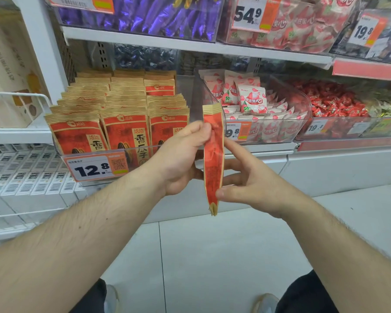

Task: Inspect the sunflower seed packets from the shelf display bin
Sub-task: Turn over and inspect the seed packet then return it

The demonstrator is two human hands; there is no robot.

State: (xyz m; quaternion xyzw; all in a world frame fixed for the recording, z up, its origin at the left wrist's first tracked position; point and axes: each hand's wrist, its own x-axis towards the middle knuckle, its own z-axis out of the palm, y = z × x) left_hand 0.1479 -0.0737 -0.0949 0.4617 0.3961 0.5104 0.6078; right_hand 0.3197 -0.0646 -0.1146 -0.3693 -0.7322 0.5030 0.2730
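1. Packet (213,159) seen edge-on; front print unreadable, left fingers hidden behind it.
2. Long axis vertical, crimped top up, btm tip down.
3. Kraft-brown edges, red-orange face, thin.
4. Held in front of display bin (104,152): left hand (178,159) pinches upper part; right hand (251,184) thumb + fingers pinch lower part.

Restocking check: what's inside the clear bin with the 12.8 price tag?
The clear bin holds upright rows of red-and-tan sunflower seed packets, front to back. The price tag and left hand cover the packets' lower parts and the bin floor.
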